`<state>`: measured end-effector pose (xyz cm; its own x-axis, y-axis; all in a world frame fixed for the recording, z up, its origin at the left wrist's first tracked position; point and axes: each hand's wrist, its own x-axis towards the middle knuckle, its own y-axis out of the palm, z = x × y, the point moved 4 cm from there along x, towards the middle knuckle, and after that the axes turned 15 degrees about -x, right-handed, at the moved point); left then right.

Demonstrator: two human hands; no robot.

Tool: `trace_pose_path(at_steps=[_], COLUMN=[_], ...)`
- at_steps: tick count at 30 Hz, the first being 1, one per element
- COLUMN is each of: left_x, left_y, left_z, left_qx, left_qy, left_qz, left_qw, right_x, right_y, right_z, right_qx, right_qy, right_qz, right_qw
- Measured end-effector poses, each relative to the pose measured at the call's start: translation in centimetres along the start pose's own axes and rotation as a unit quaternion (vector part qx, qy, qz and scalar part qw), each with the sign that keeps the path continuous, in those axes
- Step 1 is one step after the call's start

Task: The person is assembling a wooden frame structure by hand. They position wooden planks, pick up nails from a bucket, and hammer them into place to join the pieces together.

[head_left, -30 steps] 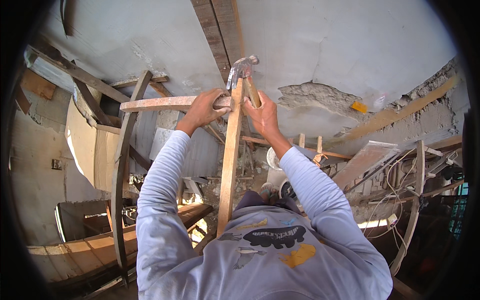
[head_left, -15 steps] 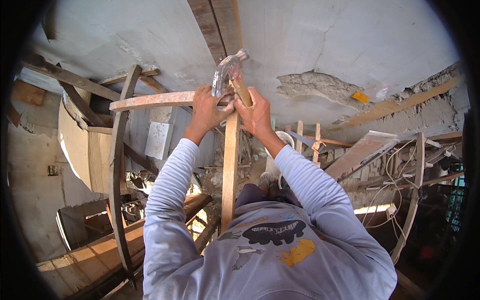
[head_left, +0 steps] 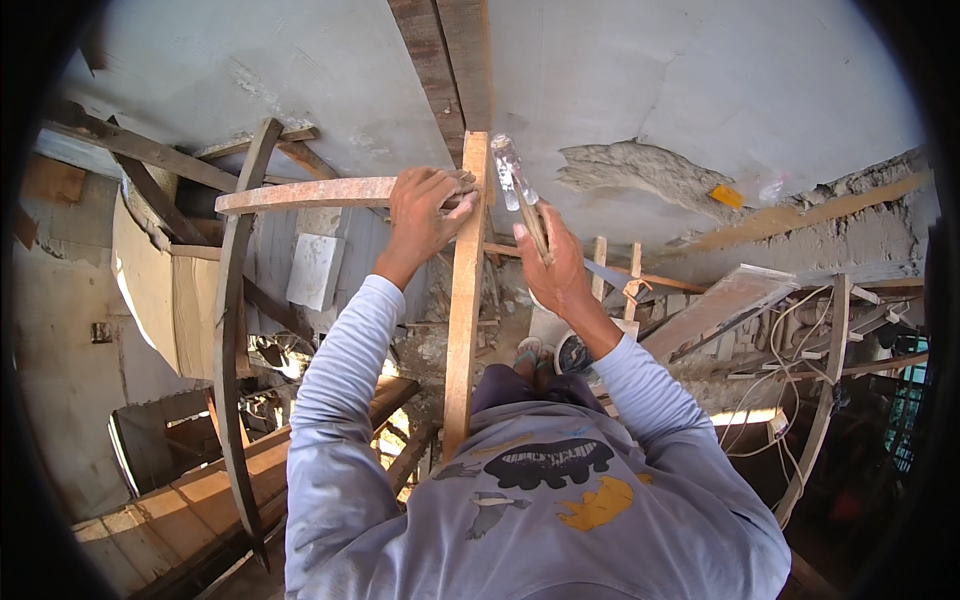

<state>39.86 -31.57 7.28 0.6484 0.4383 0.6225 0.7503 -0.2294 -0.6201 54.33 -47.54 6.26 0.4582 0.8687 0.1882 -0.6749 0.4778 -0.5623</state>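
My right hand (head_left: 562, 268) is closed round the wooden handle of a claw hammer (head_left: 512, 175), whose metal head is raised just right of an upright wooden post (head_left: 463, 310). The post's top end stands in front of me. A horizontal wooden batten (head_left: 310, 196), reddish and worn, meets the post near its top from the left. My left hand (head_left: 425, 220) is closed over the batten's right end, with thumb and fingertips close to the post. Whether a nail sits between those fingers is too small to tell.
A dark upright plank (head_left: 232, 330) crosses the batten's left end. Cardboard (head_left: 160, 290) stands behind it. Planks (head_left: 190, 510) lie lower left. On the right are a leaning board (head_left: 720, 305), a bucket (head_left: 573, 355) near my feet, and loose white cable (head_left: 780, 370). The wall (head_left: 640, 180) has broken plaster.
The hammer has moved right and down, away from my left hand and the joint, so the post's top now shows. My left hand stays on the batten, shifted slightly.
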Motion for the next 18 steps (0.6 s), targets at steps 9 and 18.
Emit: trace_pose_path(at_steps=[9, 18], left_x=[-0.2, 0.0], left_y=[0.3, 0.0], left_z=[0.1, -0.1], left_qx=[0.006, 0.005], left_qy=[0.027, 0.005], left_qz=[0.008, 0.008], left_qw=[1.0, 1.0], right_x=[-3.6, -3.3], right_y=[-2.0, -2.0], right_z=[1.9, 2.6], right_qx=[-0.056, -0.038], right_qy=[-0.03, -0.057], right_qz=[0.026, -0.028], right_qw=[0.998, 0.997])
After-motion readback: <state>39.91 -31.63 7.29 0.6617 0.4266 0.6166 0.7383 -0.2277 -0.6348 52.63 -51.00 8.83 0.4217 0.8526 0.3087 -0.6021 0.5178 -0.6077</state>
